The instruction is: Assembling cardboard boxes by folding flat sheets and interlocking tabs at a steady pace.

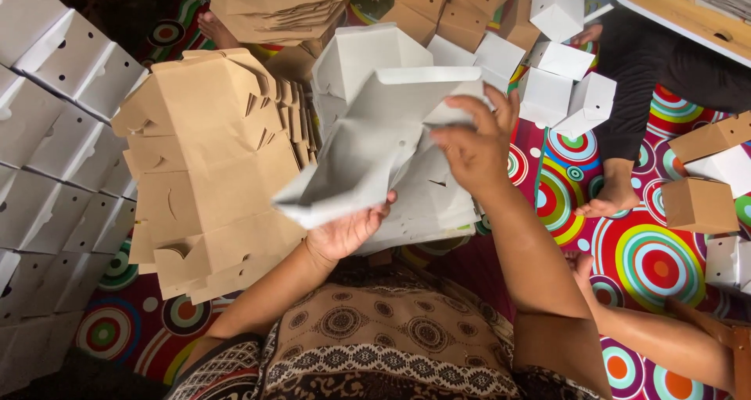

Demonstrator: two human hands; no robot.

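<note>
I hold a flat white cardboard box blank [375, 146] in front of my chest, partly folded. My left hand [348, 232] supports its lower left corner from beneath, fingers curled under the card. My right hand [477, 146] grips the upper right flap, bending it over. Beneath the blank lies a stack of white flat blanks [438, 204] on my lap. A stack of brown flat blanks [207, 165] lies just left of my left arm.
Folded white boxes [55, 118] are stacked along the left edge. More folded white boxes [567, 87] and brown boxes [698, 204] lie at the right. Another person's foot [606, 200] rests on the circle-patterned mat [649, 263]; another person's arm [665, 337] reaches in at lower right.
</note>
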